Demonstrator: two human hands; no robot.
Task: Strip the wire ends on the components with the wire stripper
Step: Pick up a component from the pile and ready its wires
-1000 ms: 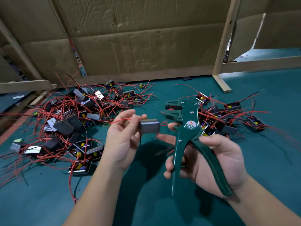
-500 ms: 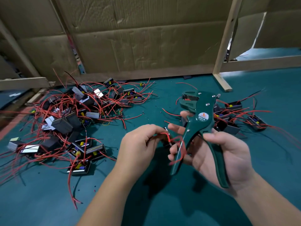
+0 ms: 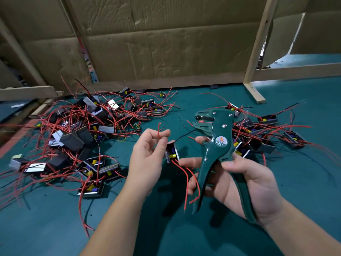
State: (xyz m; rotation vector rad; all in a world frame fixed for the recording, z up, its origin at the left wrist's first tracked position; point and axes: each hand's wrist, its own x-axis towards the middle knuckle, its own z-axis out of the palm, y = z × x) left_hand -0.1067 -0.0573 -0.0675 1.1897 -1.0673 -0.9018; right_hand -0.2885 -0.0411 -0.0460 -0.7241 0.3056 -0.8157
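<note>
Because a bare end has to be fed into the tool's mouth, the left hand (image 3: 149,157) at frame centre holds one component (image 3: 172,153) and pinches its red wire (image 3: 159,130) upright between thumb and forefinger. The right hand (image 3: 245,183) curls round the handles of the one green wire stripper (image 3: 218,145), whose head points up and left, seemingly ready. Two more red wires dangle below, and one black wire runs toward the stripper's head. Two heaps lie on the table (image 3: 55,228): the left heap (image 3: 73,139) is large, the right heap (image 3: 265,145) smaller.
</note>
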